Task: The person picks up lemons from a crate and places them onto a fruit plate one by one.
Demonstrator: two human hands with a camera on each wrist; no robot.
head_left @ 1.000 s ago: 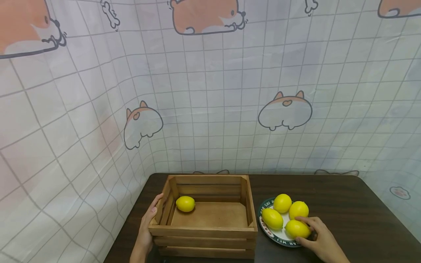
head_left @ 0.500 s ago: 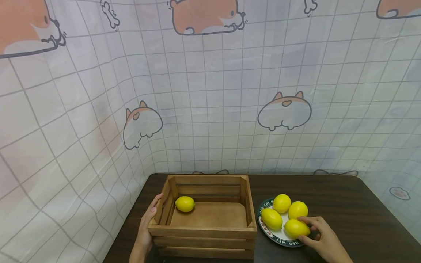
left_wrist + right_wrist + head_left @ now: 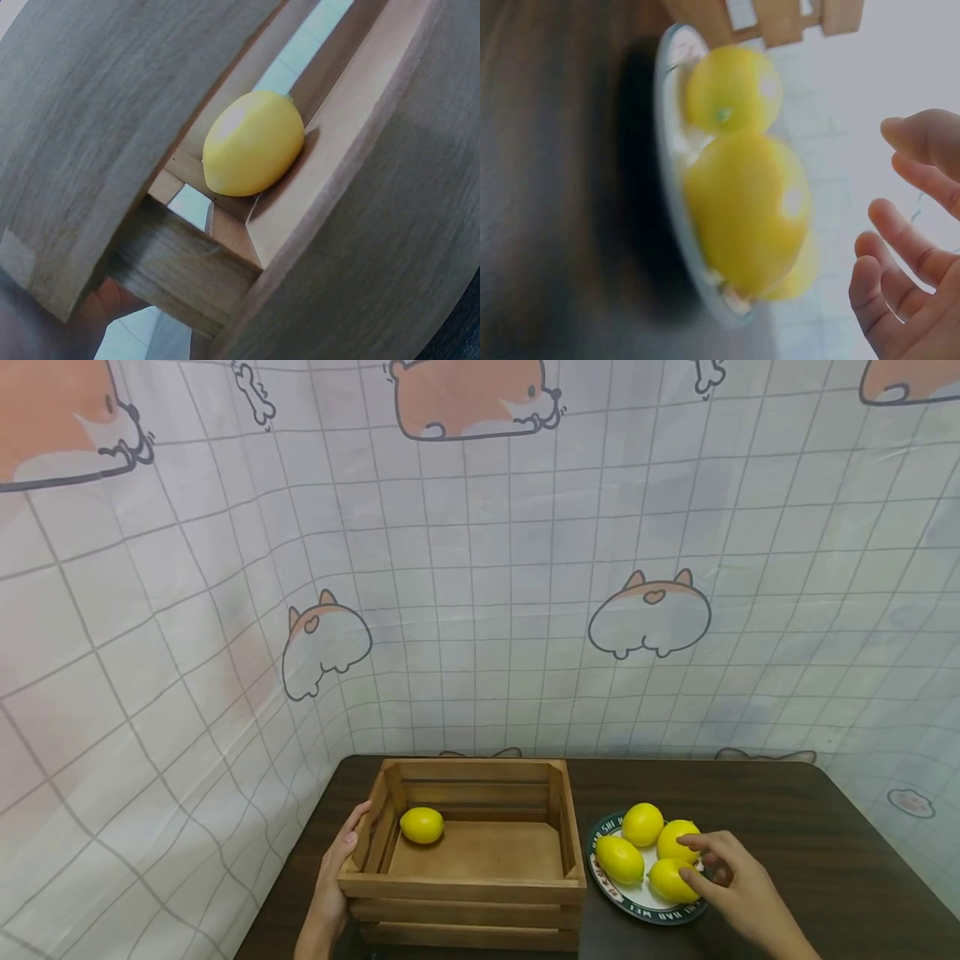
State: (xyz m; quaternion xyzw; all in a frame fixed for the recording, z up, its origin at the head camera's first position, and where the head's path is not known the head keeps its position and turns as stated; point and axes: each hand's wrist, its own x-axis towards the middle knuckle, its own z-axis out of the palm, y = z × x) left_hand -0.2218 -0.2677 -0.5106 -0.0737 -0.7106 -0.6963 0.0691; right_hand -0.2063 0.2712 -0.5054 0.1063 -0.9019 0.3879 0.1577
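My left hand rests against the outside of the wooden crate's left wall, its fingers lying along that side. Inside the crate, a yellow lemon sits near the left wall; the left wrist view shows this lemon through a gap between slats. My right hand hovers at the right side of a plate of lemons, fingers loosely bent and holding nothing. Nearest to it is the front right lemon, partly covered by the thumb. The right wrist view has the fingers apart from the blurred lemons.
The round plate has a dark green lettered rim and stands just right of the crate. Also on it are a left lemon, a back lemon and a right lemon. The dark wooden table meets a patterned curtain behind.
My right hand has let go of the front right lemon and drawn back slightly up and to the right, the lemon staying on the plate. The left hand and crate have not moved.
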